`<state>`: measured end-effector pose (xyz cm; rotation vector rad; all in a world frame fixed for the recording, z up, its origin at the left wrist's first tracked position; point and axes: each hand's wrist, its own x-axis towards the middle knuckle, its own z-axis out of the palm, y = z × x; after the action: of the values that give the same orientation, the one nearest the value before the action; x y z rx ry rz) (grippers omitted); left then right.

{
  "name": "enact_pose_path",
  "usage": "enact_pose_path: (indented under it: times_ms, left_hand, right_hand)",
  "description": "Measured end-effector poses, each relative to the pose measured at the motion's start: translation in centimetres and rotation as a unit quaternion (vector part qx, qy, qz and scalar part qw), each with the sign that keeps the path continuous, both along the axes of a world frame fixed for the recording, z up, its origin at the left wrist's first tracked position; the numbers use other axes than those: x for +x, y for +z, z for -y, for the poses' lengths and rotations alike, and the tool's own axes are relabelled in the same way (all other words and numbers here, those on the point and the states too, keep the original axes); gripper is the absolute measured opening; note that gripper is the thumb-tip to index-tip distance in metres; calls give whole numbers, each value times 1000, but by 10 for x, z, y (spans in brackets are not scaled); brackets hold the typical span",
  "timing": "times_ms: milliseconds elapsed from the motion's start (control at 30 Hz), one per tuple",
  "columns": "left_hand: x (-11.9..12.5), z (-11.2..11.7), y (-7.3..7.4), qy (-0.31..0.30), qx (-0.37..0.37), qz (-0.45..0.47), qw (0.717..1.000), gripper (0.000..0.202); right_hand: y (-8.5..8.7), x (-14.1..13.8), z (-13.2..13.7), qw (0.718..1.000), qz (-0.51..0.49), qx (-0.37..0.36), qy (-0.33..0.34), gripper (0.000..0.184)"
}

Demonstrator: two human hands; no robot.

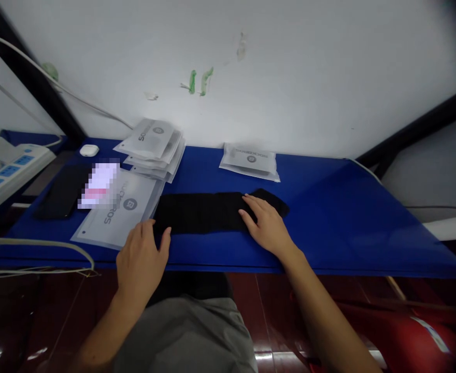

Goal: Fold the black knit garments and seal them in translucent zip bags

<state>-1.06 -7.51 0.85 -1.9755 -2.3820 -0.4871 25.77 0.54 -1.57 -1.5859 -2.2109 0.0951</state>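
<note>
A long strip of black cloth [200, 213] lies flat across the blue table. At its right end the cloth has a folded-out, angled part [276, 203]. My right hand [267, 225] rests on the cloth near that end, palm down, fingers stretched out and thumb apart. My left hand [140, 256] is at the left end, with its fingertips touching the cloth's edge and a gap between thumb and forefinger. The left fingers are slightly bent and partly hidden.
Frosted printed bags are stacked [154, 140] at the back left, over a larger flat bag [129, 207]. Another packed bag [250, 160] lies near the wall. Further left are a black phone [59, 194], a white earbud case [89, 150] and a power strip [12, 171]. A cable [37, 242] crosses the left front edge.
</note>
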Motion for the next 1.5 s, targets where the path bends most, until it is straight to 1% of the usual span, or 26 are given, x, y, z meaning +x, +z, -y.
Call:
enact_pose_path:
  times_ms: [133, 267, 467, 533, 667, 767, 867, 933, 1033, 1100, 1200, 1267, 1333, 1400, 1500]
  left_hand:
    - [2, -5, 8, 15, -56, -11, 998, 44]
    - [5, -16, 12, 38, -62, 12, 997, 47]
    - [6, -32, 10, 93, -64, 36, 993, 48]
    - [8, -35, 9, 100, -71, 50, 991, 47]
    - [11, -35, 5, 86, -59, 70, 992, 37]
    - [10, -38, 1, 69, -47, 100, 991, 36]
    - [6, -42, -2, 51, -64, 131, 988, 34]
    - [4, -44, -3, 31, -75, 142, 987, 28]
    - [5, -44, -2, 3, -39, 155, 987, 22]
    - [7, -43, 0, 9, -11, 181, 983, 22]
    - [8, -43, 4, 40, 13, 250, 967, 30]
    - [5, -43, 7, 62, 34, 284, 956, 43]
    - [-1, -43, 9, 81, 51, 297, 950, 55]
    - [-9, -43, 12, 98, 55, 298, 948, 60]
    - [-19, -42, 15, 116, 54, 290, 948, 59]
  right_hand:
    - [-1, 1, 0, 1000, -6, 10, 1, 44]
    - [-3, 1, 1, 1000, -17, 16, 3, 43]
    - [-4, 2, 1, 1000, -24, 18, 2, 43]
    - [-4, 2, 2, 999, -26, 19, 2, 43]
    - [-4, 1, 2, 999, -29, 16, 2, 43]
    - [-4, 1, 2, 999, -30, 15, 1, 42]
    - [-4, 1, 3, 999, -31, 12, 0, 43]
    - [-4, 1, 3, 999, -35, 9, -1, 43]
    - [-5, 2, 2, 999, -38, 8, -1, 42]
    - [-6, 2, 2, 999, -37, 12, 1, 42]
    - [-4, 0, 2, 999, -35, 19, 9, 42]
    - [0, 0, 3, 999, -42, 16, 25, 42]
    - [5, 2, 4, 997, -60, 15, 39, 41]
    - [9, 8, 3, 996, -82, 24, 32, 41]
    - [10, 18, 0, 994, -103, 41, -5, 41]
